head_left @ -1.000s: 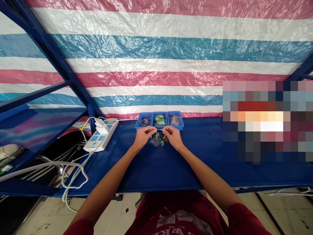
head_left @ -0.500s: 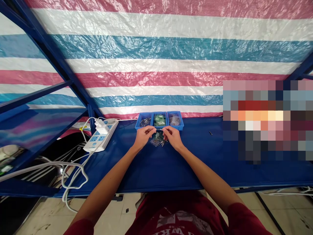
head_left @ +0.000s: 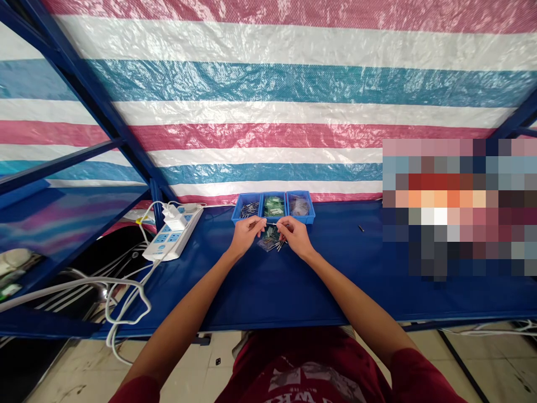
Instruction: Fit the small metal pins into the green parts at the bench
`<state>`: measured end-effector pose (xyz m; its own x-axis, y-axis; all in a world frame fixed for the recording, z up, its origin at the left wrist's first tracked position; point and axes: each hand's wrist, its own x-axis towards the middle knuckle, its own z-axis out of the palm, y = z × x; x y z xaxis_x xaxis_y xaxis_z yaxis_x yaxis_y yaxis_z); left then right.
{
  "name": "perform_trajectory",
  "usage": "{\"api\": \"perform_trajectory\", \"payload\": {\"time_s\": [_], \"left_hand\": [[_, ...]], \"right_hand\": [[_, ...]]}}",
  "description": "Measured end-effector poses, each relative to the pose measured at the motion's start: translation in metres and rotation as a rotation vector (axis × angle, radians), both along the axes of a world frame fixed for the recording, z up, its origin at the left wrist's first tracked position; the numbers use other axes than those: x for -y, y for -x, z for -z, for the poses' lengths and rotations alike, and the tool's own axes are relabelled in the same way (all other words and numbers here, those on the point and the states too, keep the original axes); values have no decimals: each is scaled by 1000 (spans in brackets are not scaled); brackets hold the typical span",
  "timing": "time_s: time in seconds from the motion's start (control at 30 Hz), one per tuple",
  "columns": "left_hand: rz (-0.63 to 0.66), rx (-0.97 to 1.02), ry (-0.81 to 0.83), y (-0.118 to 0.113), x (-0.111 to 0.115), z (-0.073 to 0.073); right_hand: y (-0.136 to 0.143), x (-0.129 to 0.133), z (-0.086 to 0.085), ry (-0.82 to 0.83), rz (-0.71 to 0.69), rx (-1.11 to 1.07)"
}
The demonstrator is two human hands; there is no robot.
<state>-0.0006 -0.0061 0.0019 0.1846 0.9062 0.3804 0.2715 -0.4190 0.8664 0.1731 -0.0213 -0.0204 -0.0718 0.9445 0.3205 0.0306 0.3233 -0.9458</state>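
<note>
A thin, silvery rod (head_left: 272, 224) is held level between my two hands, above the blue table. My left hand (head_left: 244, 235) pinches its left end with thumb and fingertips. At the other end, my right hand (head_left: 297, 236) closes on the rod in the same way. Just below the fingers lies a small heap of clear and greenish plastic packets (head_left: 265, 244), with several thin dark-and-silver rods (head_left: 280, 245) at its right side. Behind the hands stand blue bins: one with similar rods (head_left: 250, 209), one with green packets (head_left: 274, 206), one with clear plastic bags (head_left: 299, 205).
A white power strip (head_left: 173, 238) with a plugged-in adapter and looping cables (head_left: 126, 305) lies on the left of the table (head_left: 268, 296). One small dark piece (head_left: 361, 228) rests to the right. Striped sheeting (head_left: 268, 134) hangs behind. The far right is pixelated.
Both hands have shifted very slightly to the left with the rod between them. The bins and the heap are unmoved.
</note>
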Motion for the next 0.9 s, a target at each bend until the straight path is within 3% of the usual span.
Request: {"api": "perform_trajectory", "payload": {"time_s": [0.43, 0.9], "left_hand": [[-19, 107, 27, -7, 0, 4], [61, 270, 131, -7, 1, 2]], "right_hand": [[1, 0, -1, 45, 0, 2], [-1, -1, -1, 54, 56, 5]]}}
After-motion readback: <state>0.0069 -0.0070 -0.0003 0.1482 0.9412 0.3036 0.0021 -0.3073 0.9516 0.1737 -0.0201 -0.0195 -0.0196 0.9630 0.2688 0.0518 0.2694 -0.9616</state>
